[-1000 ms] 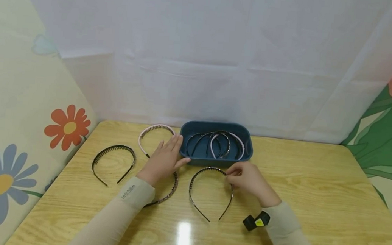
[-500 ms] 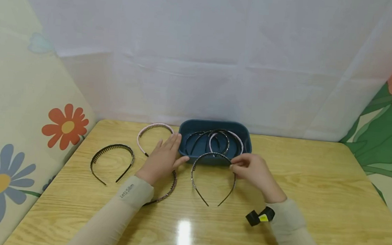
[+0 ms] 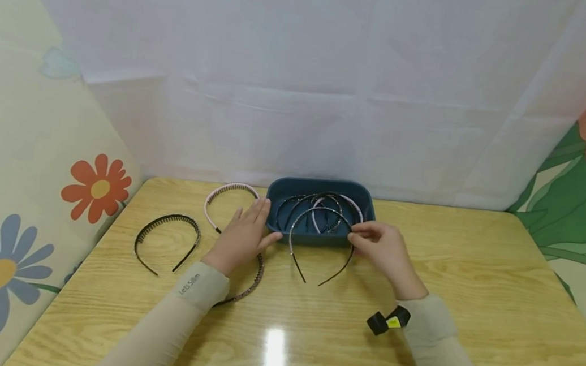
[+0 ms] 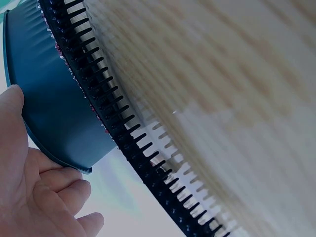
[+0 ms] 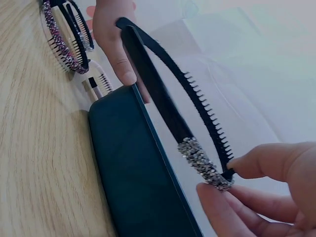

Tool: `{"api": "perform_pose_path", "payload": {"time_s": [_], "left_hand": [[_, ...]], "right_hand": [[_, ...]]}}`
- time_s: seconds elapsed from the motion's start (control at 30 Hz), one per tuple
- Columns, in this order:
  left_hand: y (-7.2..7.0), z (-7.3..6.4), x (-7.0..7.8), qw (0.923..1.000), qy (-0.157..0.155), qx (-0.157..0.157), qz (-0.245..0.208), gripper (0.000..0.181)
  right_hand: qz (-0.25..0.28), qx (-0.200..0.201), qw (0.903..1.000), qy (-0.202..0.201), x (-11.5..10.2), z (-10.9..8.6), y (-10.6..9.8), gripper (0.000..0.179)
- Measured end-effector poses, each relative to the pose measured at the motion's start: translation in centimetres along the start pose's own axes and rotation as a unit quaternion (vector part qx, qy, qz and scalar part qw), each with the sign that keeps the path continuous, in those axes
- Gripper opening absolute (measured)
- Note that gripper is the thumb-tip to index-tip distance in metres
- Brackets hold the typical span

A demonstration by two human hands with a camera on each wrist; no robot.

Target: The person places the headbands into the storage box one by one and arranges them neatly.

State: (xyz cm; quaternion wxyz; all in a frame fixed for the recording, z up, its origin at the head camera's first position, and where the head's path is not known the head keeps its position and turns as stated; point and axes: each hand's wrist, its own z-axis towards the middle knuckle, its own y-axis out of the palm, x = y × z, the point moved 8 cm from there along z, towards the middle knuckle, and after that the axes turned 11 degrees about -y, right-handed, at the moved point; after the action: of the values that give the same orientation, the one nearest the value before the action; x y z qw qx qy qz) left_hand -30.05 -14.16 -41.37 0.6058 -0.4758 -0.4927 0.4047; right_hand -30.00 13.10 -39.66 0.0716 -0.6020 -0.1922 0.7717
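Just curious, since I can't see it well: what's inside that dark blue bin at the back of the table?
Inside the blue bin lie several headbands, dark ones and a pale pink one, overlapping. The headband pinched by the right hand crosses in front, so an exact count is hidden.

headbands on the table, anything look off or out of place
Nothing damaged or spilled. One headband lies partly under the left hand, which rests against the blue bin. The right hand pinches a rhinestone headband tilted over the bin's front rim.
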Motion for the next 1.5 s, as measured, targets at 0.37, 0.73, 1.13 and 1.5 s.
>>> {"api": "perform_pose_path", "payload": {"time_s": [0.37, 0.73, 1.13, 1.5], "left_hand": [[0.0, -0.1, 0.1, 1.0000, 0.002, 0.001, 0.000, 0.084], [-0.3, -0.1, 0.2, 1.0000, 0.003, 0.008, -0.001, 0.084], [-0.1, 0.0, 0.2, 1.0000, 0.004, 0.007, -0.001, 0.084], [-0.2, 0.0, 0.2, 1.0000, 0.002, 0.007, 0.002, 0.084]], "right_hand": [[0.079, 0.069, 0.9945, -0.001, 0.3, 0.5, -0.4, 0.029], [0.098, 0.105, 0.9894, -0.019, -0.2, 2.0, -0.8, 0.030], [0.115, 0.147, 0.9813, -0.047, -0.9, 3.9, -0.1, 0.030], [0.097, 0.178, 0.9777, -0.054, -0.5, 5.0, 0.6, 0.027]]}}
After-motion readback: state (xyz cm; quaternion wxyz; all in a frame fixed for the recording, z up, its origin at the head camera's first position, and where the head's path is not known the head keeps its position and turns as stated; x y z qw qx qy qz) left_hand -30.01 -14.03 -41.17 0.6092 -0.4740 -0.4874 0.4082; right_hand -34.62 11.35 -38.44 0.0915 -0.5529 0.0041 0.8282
